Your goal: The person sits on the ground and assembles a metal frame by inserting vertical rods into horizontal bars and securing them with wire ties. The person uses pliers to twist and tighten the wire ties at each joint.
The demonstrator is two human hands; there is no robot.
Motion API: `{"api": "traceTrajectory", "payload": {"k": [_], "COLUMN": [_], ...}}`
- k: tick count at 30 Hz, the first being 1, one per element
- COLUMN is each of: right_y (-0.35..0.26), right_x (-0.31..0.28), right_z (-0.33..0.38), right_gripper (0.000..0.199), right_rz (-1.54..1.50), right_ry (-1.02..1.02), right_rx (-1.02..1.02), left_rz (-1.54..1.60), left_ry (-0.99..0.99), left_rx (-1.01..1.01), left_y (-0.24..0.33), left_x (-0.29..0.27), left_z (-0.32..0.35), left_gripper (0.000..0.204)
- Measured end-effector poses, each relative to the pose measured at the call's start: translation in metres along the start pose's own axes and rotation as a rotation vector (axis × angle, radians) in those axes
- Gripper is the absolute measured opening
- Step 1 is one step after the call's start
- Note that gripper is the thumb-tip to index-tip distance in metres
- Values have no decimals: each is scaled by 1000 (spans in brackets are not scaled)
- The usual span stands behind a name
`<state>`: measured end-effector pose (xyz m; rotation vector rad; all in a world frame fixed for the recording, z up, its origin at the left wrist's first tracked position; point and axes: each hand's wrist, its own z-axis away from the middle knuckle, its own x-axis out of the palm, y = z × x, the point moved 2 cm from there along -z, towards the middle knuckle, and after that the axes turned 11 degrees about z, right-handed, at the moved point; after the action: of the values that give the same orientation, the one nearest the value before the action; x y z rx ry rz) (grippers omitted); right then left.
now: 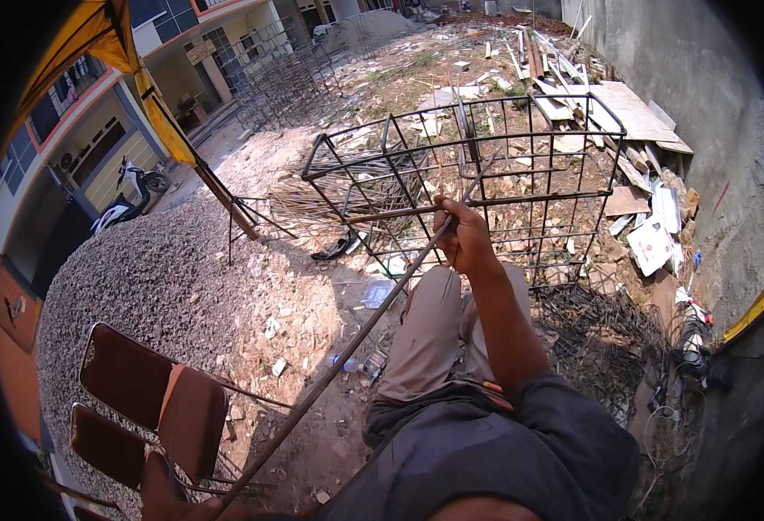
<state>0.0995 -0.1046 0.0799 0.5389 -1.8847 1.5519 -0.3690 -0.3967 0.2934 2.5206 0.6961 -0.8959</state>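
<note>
Because the long metal rod (312, 397) runs diagonally from the cage's near upper edge down past the left thigh (417, 343), I judge a stray swing to be the main danger. A twist of the wrist could send its upper end between the bars of the steel cage (538, 198), where it might snag. A sweep to the left could knock its lower length into the brown chairs (193, 425) beside the gravel heap's (152, 273) near edge. If the upper grip loosened, the rod's weight could drag it through the fingers and onto the thigh.

I see the right hand (458, 234) closed in a fist around the rod, just at the cage's near long edge; whether its knuckles touch the bars, I can't tell. The left hand (167, 502), apart from the right, shows only in part by the rod's lower stretch, in front of the chairs. I can't make out its fingers well enough to say whether they grip.
</note>
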Motion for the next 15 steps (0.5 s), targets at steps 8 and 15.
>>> {"api": "traceTrajectory", "payload": {"k": [8, 15], "right_y": [-36, -50], "right_x": [-7, -28], "right_z": [11, -57], "right_gripper": [23, 32], "right_rz": [-69, -96], "right_ry": [-94, -221], "right_rx": [104, 121], "left_rz": [178, 420], "left_ry": [-59, -461], "left_rx": [510, 620], "left_y": [81, 107], "left_x": [-11, 27], "left_z": [-19, -67], "left_gripper": [12, 21]}}
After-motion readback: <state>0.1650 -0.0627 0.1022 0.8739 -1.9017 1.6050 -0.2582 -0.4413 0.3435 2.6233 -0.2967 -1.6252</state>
